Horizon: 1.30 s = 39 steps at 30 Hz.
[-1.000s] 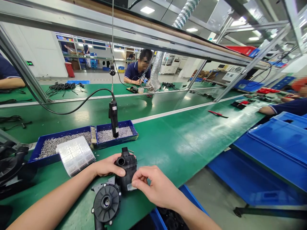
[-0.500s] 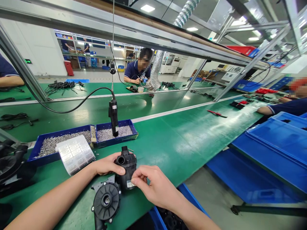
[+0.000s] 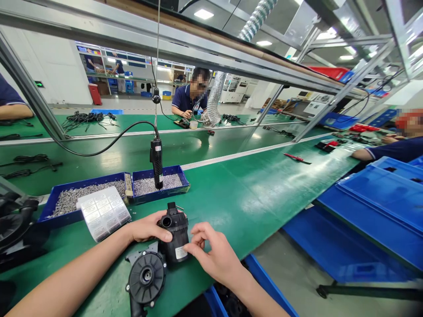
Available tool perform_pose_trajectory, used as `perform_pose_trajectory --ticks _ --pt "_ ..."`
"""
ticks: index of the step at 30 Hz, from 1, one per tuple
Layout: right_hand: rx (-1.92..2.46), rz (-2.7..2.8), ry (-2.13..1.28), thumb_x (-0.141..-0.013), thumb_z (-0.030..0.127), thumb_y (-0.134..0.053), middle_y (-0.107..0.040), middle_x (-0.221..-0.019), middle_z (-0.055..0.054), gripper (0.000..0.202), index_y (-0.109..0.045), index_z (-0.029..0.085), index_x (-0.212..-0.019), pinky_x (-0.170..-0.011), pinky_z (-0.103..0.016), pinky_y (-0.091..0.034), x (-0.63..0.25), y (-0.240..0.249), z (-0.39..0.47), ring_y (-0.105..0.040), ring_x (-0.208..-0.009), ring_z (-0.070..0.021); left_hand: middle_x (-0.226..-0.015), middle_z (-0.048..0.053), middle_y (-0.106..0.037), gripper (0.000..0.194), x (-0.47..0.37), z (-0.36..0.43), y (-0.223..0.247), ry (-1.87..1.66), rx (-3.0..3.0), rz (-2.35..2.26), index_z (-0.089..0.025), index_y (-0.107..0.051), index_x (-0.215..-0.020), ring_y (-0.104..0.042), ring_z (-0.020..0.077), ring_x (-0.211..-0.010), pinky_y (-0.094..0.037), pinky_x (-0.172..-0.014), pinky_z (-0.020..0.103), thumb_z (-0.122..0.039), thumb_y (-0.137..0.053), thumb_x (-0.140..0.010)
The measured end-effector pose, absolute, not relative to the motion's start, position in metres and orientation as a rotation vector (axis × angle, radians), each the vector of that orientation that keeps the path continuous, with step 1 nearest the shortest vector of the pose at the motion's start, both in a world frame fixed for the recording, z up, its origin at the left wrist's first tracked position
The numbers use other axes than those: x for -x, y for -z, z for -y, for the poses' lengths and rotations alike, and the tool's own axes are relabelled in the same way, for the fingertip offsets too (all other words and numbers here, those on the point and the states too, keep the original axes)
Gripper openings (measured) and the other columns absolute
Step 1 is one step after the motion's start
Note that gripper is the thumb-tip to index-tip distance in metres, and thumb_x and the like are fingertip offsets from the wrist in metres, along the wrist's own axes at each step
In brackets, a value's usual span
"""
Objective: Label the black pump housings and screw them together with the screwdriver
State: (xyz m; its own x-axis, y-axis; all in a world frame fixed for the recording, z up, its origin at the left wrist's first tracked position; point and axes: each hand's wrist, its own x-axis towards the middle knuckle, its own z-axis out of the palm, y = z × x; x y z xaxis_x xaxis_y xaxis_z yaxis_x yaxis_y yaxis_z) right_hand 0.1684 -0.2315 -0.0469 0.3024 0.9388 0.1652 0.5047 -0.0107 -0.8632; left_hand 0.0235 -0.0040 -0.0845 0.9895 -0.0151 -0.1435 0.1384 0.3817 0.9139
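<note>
Head view: one moment, both bare hands low-centre over green bench (image 3: 238, 198).
Blk housing: on bench (image 3: 178, 235), nr its front edge, btwn the two hands; round port faces wearer's side, stub on top end.
Long axis: housing approx upright, slight lean, stub end up; can't tell if base sits flat.
L hand: closed round housing's left/upper side (image 3: 150, 229), thumb across front below port; other fingers mostly hidden behind.
R hand: half-curled (image 3: 214, 251), thumb parted from fingers, nothing seen in it; fingers clear of housing.
White label: low on housing's front wall (image 3: 180, 252), text too small to read; looks flat, edges hard to judge.
Key relation: label lies just left of R thumb tip, level w/ it; R hand nearer to label, L hand higher up on body. Thumb touching or just off label's right edge, can't tell.
Round blk unit: just left of housing's base & nearer wearer (image 3: 148, 275), ribbed disc face up; contact w/ housing unclear.
Sticker roll: beyond L forearm (image 3: 105, 213), curled, in front of L screw bin (image 3: 68, 222).
R bin: beyond housing (image 3: 165, 196), small shiny metal pcs inside.
Elec driver: hangs upright on cable (image 3: 156, 163), tip end over R bin.
Co-worker: seated across line (image 3: 182, 99), dk blue shirt, hands at own work.
</note>
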Motion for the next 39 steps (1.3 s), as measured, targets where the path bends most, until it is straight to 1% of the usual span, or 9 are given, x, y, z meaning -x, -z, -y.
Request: perform_pose_trajectory --ticks 2,6,14,17,21,28,32,35,39 --pt "1.600 1.200 -0.704 -0.100 0.032 -0.070 -0.070 -0.075 0.004 0.019 -0.057 0.024 -0.111 -0.071 -0.031 -0.048 -0.172 0.050 0.233 -0.062 -0.068 -0.0180 -0.133 0.011 -0.072 0.092 -0.023 0.004 0.086 0.095 -1.174 -0.113 -0.021 -0.063 -0.144 -0.065 0.0342 -0.122 -0.047 -0.111 0.048 -0.039 -0.103 -0.063" --pt "1.533 1.069 -0.795 -0.111 0.046 -0.059 -0.071 -0.083 -0.002 0.024 -0.057 0.022 -0.112 -0.069 -0.032 -0.049 -0.175 0.048 0.237 -0.064 -0.071 -0.0183 -0.131 0.012 -0.073 0.092 -0.022 0.004 0.086 0.083 -1.174 -0.106 -0.021 -0.062 -0.144 -0.066 0.0342 -0.119 -0.048 -0.110 0.050 -0.038 -0.102 -0.063" --pt "1.540 1.084 -0.845 -0.107 0.039 -0.063 -0.066 -0.089 -0.001 0.022 -0.056 0.021 -0.118 -0.074 -0.033 -0.049 -0.177 0.048 0.236 -0.061 -0.077 -0.0184 -0.120 0.008 -0.074 0.083 -0.022 0.005 0.086 0.073 -1.184 -0.098 -0.019 -0.067 -0.135 -0.067 0.0297 -0.111 -0.049 -0.104 0.043 -0.040 -0.103 -0.062" --pt "1.535 1.108 -0.864 -0.107 0.037 -0.063 -0.065 -0.089 0.000 0.022 -0.054 0.022 -0.120 -0.076 -0.034 -0.048 -0.177 0.050 0.234 -0.060 -0.077 -0.0184 -0.122 0.010 -0.075 0.085 -0.023 0.005 0.087 0.066 -1.178 -0.080 -0.020 -0.067 -0.137 -0.067 0.0299 -0.112 -0.051 -0.102 0.043 -0.041 -0.103 -0.063" --pt "1.514 1.061 -0.886 -0.107 0.044 -0.063 -0.064 -0.084 0.001 0.026 -0.053 0.022 -0.117 -0.071 -0.033 -0.047 -0.172 0.050 0.236 -0.059 -0.073 -0.0184 -0.127 0.011 -0.074 0.095 -0.025 0.004 0.084 0.083 -1.202 -0.030 -0.021 -0.065 -0.144 -0.068 0.0309 -0.115 -0.052 -0.103 0.043 -0.043 -0.104 -0.061" --pt "1.439 0.966 -0.887 -0.105 0.055 -0.066 -0.060 -0.085 0.002 0.038 -0.053 0.021 -0.118 -0.073 -0.034 -0.047 -0.158 0.063 0.244 -0.058 -0.072 -0.0178 -0.134 0.010 -0.071 0.095 -0.025 0.006 0.080 0.026 -1.363 -0.045 -0.022 -0.065 -0.145 -0.065 0.0339 -0.121 -0.048 -0.111 0.047 -0.048 -0.103 -0.062" --pt "1.420 0.992 -0.854 -0.104 0.049 -0.068 -0.061 -0.087 0.001 0.035 -0.053 0.022 -0.119 -0.076 -0.034 -0.046 -0.158 0.069 0.241 -0.057 -0.075 -0.0178 -0.134 0.011 -0.071 0.097 -0.022 0.007 0.081 0.020 -1.393 -0.086 -0.021 -0.065 -0.145 -0.064 0.0366 -0.124 -0.046 -0.114 0.050 -0.052 -0.103 -0.061" --pt "1.434 1.004 -0.849 -0.097 0.041 -0.073 -0.061 -0.088 0.002 0.038 -0.051 0.022 -0.122 -0.076 -0.033 -0.046 -0.161 0.069 0.240 -0.058 -0.077 -0.0183 -0.139 0.012 -0.069 0.099 -0.021 0.007 0.082 0.018 -1.411 -0.079 -0.021 -0.066 -0.145 -0.064 0.0382 -0.125 -0.045 -0.117 0.053 -0.055 -0.103 -0.060" --pt "1.678 1.052 -0.859 -0.084 0.031 -0.081 -0.064 -0.104 -0.001 0.064 -0.046 0.025 -0.138 -0.070 -0.031 -0.045 -0.155 0.053 0.237 -0.059 -0.076 -0.0181 -0.143 0.014 -0.067 0.103 -0.021 0.008 0.085 0.001 -1.437 -0.050 -0.020 -0.061 -0.150 -0.062 0.0409 -0.129 -0.042 -0.119 0.056 -0.062 -0.100 -0.063"
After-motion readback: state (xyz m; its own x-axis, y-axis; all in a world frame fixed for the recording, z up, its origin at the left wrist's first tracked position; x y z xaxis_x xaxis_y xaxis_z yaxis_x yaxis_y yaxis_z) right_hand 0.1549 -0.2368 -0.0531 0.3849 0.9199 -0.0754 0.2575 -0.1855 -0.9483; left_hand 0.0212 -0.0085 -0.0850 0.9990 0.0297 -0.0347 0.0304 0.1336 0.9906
